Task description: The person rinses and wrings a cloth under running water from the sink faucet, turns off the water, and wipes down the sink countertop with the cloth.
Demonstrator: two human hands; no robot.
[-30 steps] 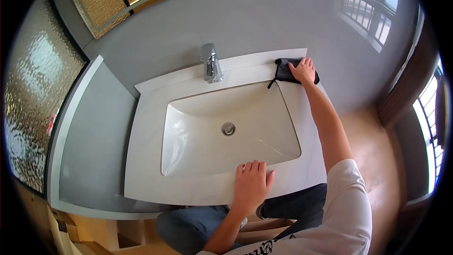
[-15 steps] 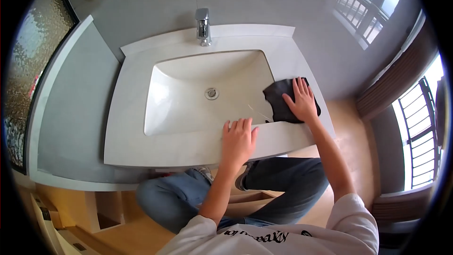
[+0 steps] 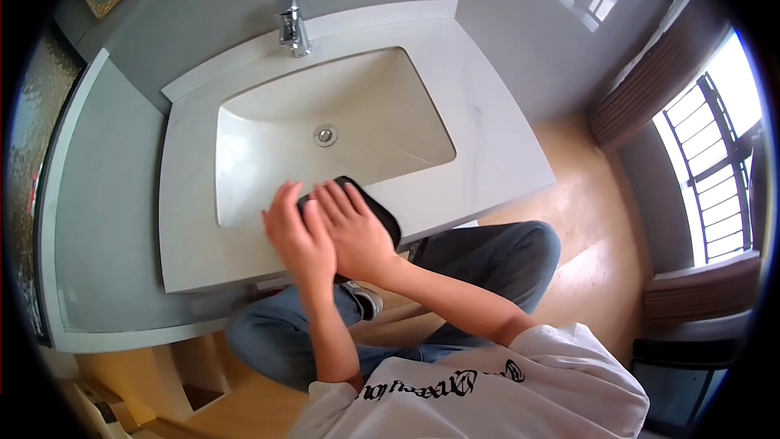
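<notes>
My right hand [image 3: 355, 230] lies flat on a black cloth [image 3: 384, 218], pressing it against the front edge of the white countertop [image 3: 479, 175]. Part of the cloth is hidden under the palm and fingers. My left hand [image 3: 301, 236] is right beside it, overlapping the right hand's edge, with its fingers stretched out. Whether the left fingers touch the cloth is hard to make out. Just beyond both hands is the white sink basin [image 3: 268, 142], with a round metal drain [image 3: 326, 136] in its floor.
A chrome faucet [image 3: 292, 26] stands behind the basin. On the left runs a low grey partition [image 3: 106, 219] with a pale edge. My bent knees [image 3: 520, 248] are under the counter's front. A brown curtain [image 3: 650, 73] hangs by the barred window at right.
My right hand has slid the cloth from the counter's right side to the front edge, leftward. My left hand has moved left and now meets the right. The view has shifted and tilted.
</notes>
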